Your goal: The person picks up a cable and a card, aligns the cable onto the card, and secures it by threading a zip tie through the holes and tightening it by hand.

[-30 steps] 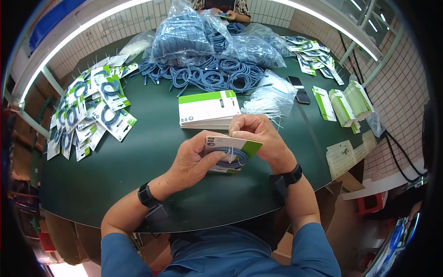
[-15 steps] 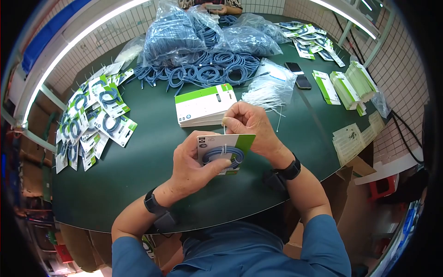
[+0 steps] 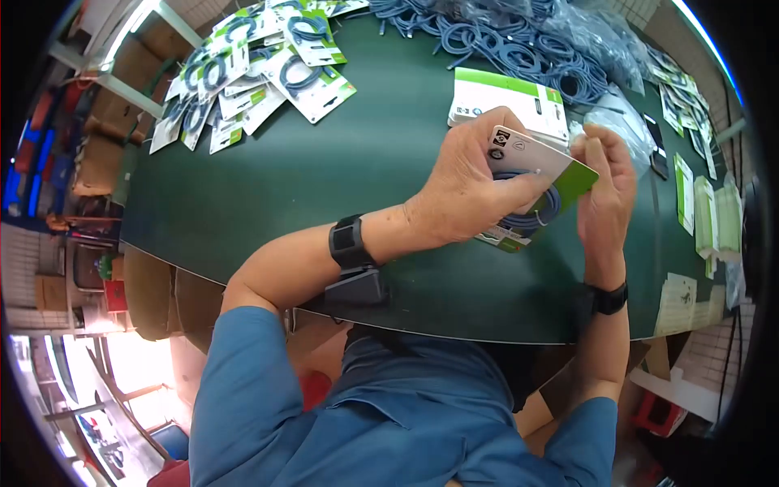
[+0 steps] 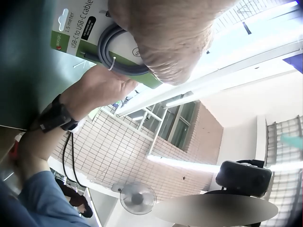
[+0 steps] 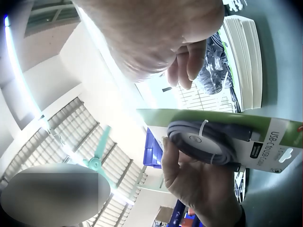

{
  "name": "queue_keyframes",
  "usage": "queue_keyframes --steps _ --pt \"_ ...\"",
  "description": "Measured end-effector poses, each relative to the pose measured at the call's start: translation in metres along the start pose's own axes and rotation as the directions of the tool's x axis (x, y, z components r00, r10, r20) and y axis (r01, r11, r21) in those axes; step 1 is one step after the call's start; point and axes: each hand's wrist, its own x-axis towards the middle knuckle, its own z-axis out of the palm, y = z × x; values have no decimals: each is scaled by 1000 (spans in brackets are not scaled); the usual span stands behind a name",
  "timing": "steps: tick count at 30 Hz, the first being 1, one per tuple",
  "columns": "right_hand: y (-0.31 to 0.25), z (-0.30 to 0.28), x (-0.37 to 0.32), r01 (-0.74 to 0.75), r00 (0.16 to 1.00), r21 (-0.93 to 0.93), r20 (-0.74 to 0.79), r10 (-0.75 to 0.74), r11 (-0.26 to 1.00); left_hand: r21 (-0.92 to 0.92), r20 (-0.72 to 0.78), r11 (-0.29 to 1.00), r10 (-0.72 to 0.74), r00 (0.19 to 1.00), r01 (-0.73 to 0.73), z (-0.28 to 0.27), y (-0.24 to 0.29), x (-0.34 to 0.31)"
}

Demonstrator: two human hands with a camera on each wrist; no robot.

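Note:
My left hand (image 3: 475, 187) grips a white and green card (image 3: 531, 154) with a coiled blue cable (image 3: 545, 213) on it, thumb lying over the coil. White ties hold the coil against the card, as the right wrist view shows on the cable (image 5: 189, 137). My right hand (image 3: 604, 183) is at the card's green edge, fingers bent with thumb and fingertips together behind it; in the right wrist view this hand (image 5: 161, 38) hangs above the card, and whether it pinches a tie is hidden.
Behind the hands lies a stack of cards (image 3: 511, 101), with loose blue cables (image 3: 519, 53) beyond and a bag of white ties (image 3: 621, 126) beside it. Carded cables (image 3: 304, 77) are piled at the back left. More cards (image 3: 704, 215) and a phone (image 3: 656, 146) are at the right.
The head view has turned, so the table appears shifted. The card is more tilted, and my right hand has gone from above its top edge to its right, green side.

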Motion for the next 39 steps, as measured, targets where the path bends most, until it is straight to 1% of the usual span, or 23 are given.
queue_keyframes --steps 1,3,4,5,6,7,8,9,11,12,13,15,16,18,21,23,26,29,30,31,33,34,39 --pt "-3 1 -4 21 1000 44 12 -21 999 12 -9 1000 14 1000 -14 -1 1 4" --pt "-7 8 -8 52 998 94 34 -55 994 7 -96 1000 29 995 -29 -3 1 9" --pt "-6 11 -11 78 991 14 107 -79 997 2 -137 999 33 990 -33 -6 2 11" --pt "-6 14 -14 109 979 -67 178 -95 992 8 -140 999 42 989 -42 -9 3 12" --pt "-5 17 -17 142 964 -149 245 -102 979 -30 -142 999 13 990 -17 -11 3 12" --pt "-4 20 -18 145 963 -151 249 -105 978 -70 -142 998 -18 990 8 -12 3 13" --pt "-4 25 -20 104 969 -165 237 -63 981 -112 -137 993 -50 989 34 -12 1 14" --pt "-4 29 -21 66 975 -182 222 -25 981 -116 -129 993 -43 991 28 -13 0 13" --pt "-5 28 -21 8 977 -205 209 35 979 -11 -206 999 -45 978 43 -10 -5 13" --pt "-3 24 -20 -10 976 -211 212 56 977 38 -201 998 -50 978 58 -10 -4 13" --pt "-5 21 -20 17 975 -259 218 41 966 87 -190 994 -48 981 65 -11 -1 11" --pt "-7 24 -21 69 981 -329 195 -4 942 89 -176 990 -92 980 109 -11 9 9" --pt "-6 29 -20 121 978 -320 198 -59 940 83 -139 993 -70 988 82 -10 9 8" --pt "-11 26 -19 185 973 -311 191 -130 932 -57 -157 998 -9 988 0 -9 3 3" --pt "-18 25 -19 243 942 -443 321 -100 863 -84 -133 995 41 990 -53 -8 -3 1" --pt "-18 22 -19 237 945 -438 309 -102 867 -95 -122 993 60 991 -72 -7 -2 0" --pt "-16 17 -19 223 951 -434 294 -97 873 -106 -151 994 17 988 -34 0 4 2" --pt "-9 15 -20 163 972 -308 212 -100 937 -133 -145 989 50 988 -70 5 4 2" --pt "-9 14 -20 165 973 -311 205 -103 936 -148 -151 985 64 987 -86 7 3 3" --pt "-10 13 -19 124 982 -240 168 -85 963 -152 -144 985 64 987 -86 6 4 4" --pt "-12 13 -20 37 995 -89 99 -28 995 -55 -67 998 18 998 -22 -5 4 5" --pt "-13 13 -20 29 995 -94 94 -20 995 -6 -31 1000 -11 999 11 -10 4 4" --pt "-19 11 -19 -17 992 -17 126 19 1000 -111 -12 984 -141 990 139 -16 2 8"
